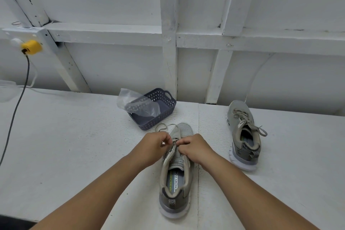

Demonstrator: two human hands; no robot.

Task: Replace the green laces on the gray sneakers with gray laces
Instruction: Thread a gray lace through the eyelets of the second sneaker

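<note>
Both hands at near shoe's laces

Near shoe [175,173] mid-table, heel toward camera. Left hand [155,146] and right hand [195,148] each pinch lace [162,127] over its eyelets. Second shoe [243,134] laced, well right. Basket [158,110] behind holds a bag [134,102]

A: What is worn on the arms?
B: Nothing. Both forearms are bare to the frame edge.
A: And the left hand [155,145] and right hand [194,148]?
B: Ungloved; no rings visible.
</note>
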